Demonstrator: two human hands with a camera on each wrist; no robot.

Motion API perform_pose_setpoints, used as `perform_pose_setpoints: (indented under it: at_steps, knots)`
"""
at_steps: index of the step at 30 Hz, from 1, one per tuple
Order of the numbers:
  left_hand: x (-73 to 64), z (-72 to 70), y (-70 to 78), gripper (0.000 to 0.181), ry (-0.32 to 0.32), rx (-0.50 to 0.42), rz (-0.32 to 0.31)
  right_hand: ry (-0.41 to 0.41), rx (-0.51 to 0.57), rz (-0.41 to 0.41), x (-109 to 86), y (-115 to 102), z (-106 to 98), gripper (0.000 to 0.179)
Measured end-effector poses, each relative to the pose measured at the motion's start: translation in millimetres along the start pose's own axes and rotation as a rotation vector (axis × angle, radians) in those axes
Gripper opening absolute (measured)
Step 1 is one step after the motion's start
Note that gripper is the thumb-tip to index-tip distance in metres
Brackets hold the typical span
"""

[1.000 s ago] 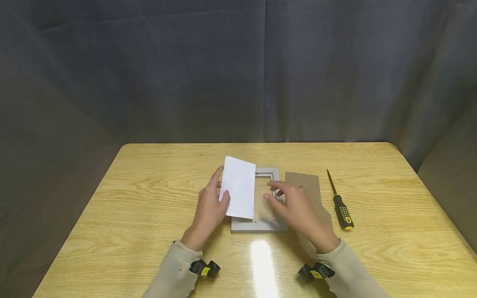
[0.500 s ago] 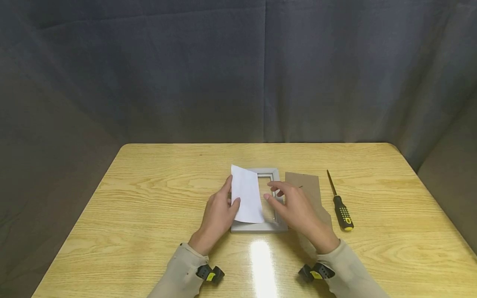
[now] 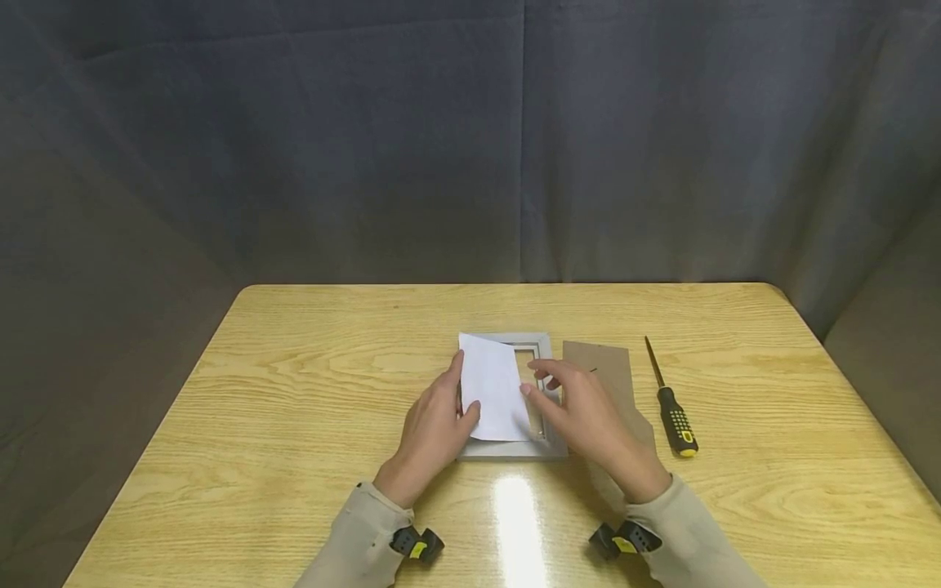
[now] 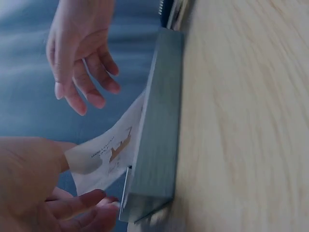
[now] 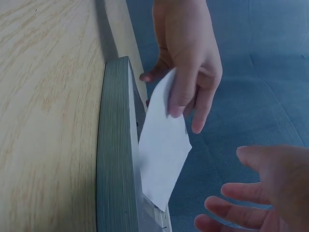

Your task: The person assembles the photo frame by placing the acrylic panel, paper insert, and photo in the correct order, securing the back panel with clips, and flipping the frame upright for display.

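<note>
My left hand (image 3: pixel 434 425) pinches the left side of a white paper sheet (image 3: pixel 494 392) between thumb and fingers. The sheet slants over a light grey picture frame (image 3: pixel 507 450) that lies flat on the table, its right edge lower than the held side. Printed lettering and a brown figure show on the sheet's underside (image 4: pixel 108 154) in the left wrist view. Over the frame's right side hovers my right hand (image 3: pixel 588 412), fingers loosely bent and holding nothing; the right wrist view shows a gap between its fingers (image 5: pixel 241 212) and the paper.
A brown backing board (image 3: pixel 604 363) lies right of the frame, partly under my right hand. Beyond it is a screwdriver (image 3: pixel 676 420) with a black and yellow handle. The wooden table (image 3: pixel 294 392) ends at a dark curtain (image 3: pixel 382 163).
My left hand has moved right and toward me, bringing the paper lower and farther over the frame opening. The right hand has stayed in place.
</note>
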State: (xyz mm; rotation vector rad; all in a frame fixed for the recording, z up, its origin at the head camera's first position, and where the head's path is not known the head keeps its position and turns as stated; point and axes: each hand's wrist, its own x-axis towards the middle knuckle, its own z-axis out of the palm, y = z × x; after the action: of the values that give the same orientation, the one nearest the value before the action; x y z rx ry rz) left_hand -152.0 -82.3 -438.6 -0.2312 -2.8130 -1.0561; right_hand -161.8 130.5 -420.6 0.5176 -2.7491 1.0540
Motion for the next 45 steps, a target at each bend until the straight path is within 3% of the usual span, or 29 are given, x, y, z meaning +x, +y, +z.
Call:
perform_pose_setpoints:
  at_steps: [3, 11, 18, 25, 45]
  knots:
    - [-0.5, 1.2, -0.2, 0.075, 0.009, 0.039, -0.004, 0.002, 0.0, -0.002, -0.5, 0.1, 0.4, 0.036]
    - [0.5, 3.7, -2.3, 0.068, 0.059, 0.022, -0.011, 0.0, 0.002, -0.007, -0.9, -0.6, 0.0, 0.037]
    - [1.0, 4.6, -2.7, 0.062, 0.022, -0.015, -0.02, -0.002, 0.001, -0.004, -0.7, -0.8, -0.5, 0.036]
    - [-2.4, 7.5, -0.3, 0.056, -0.021, 0.035, -0.01, -0.015, -0.013, 0.015, -1.1, -1.1, -0.2, 0.037]
    - [-7.7, 8.3, 1.4, 0.06, -0.117, 0.126, 0.091, -0.015, -0.022, 0.018, 0.1, -1.3, 0.1, 0.036]
